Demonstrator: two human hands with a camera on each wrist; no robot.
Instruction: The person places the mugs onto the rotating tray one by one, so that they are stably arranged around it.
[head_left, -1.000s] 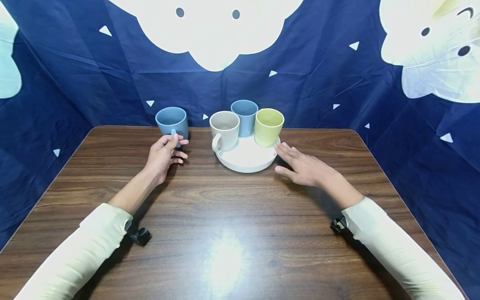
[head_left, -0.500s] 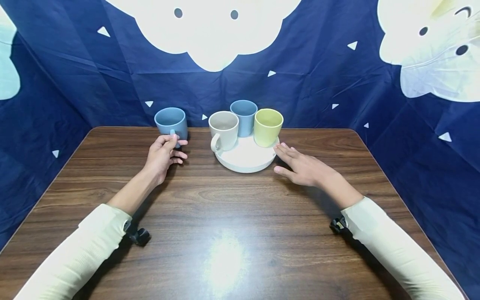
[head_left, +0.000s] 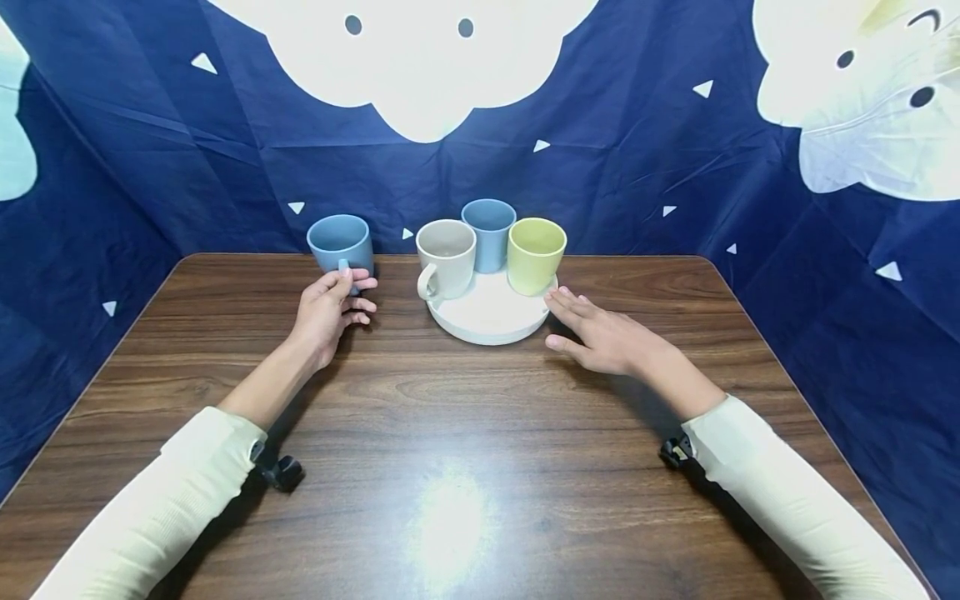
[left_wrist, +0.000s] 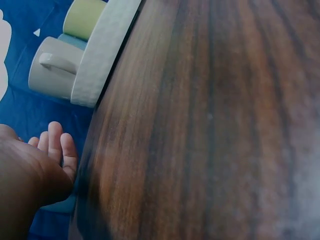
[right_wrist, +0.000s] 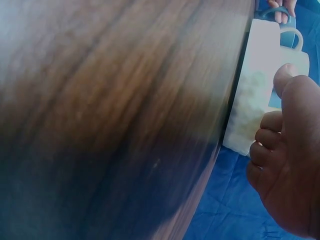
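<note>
My left hand [head_left: 322,312] pinches the handle of a blue mug [head_left: 340,237] between thumb and forefinger, its other fingers spread loosely. The mug stands upright at the back left of the table. To its right is a round white tray [head_left: 487,325]. My right hand [head_left: 607,337] has its fingers fairly straight, with the fingertips right at the tray's right rim. On the tray stand a pale grey mug [head_left: 447,258] with its handle towards me, a second blue mug [head_left: 491,237] behind, and a yellow-green mug [head_left: 536,258]. In the left wrist view, the hand mostly hides the held mug.
The dark wooden table [head_left: 450,433] has its back edge close behind the mugs and tray. A blue cloth [head_left: 637,167] with white cloud shapes hangs behind and at both sides. Black wrist devices sit at both sleeves.
</note>
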